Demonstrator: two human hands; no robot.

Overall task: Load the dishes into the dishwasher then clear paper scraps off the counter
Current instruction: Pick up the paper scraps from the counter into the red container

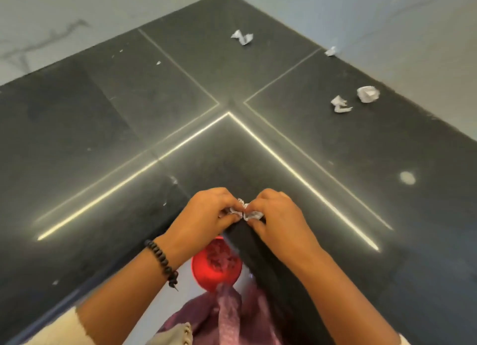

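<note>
My left hand (206, 213) and right hand (273, 215) meet at the inner corner of the counter (154, 107), above its front edge. Both pinch one crumpled paper scrap (245, 210) between thumb and fingertips, fingers curled around it.

Handling, as I judge it: the scrap is very light, soft and crushable, with no risk of breakage. It can be taken anywhere on its surface; a fingertip pinch is enough. Squeezed loosely, it may spring open or shed bits.

Appearance: white to pale grey paper, wrinkled into an irregular wad with sharp folds.

More scraps lie on the counter, listed left to right: a twisted scrap (242, 37) near the back corner, a small scrap (330, 51) at the back right edge, a folded scrap (340, 104) and beside it a rounder wad (368, 93) near the right edge.

A red bin (216, 264) sits below the counter edge, under my hands.
</note>
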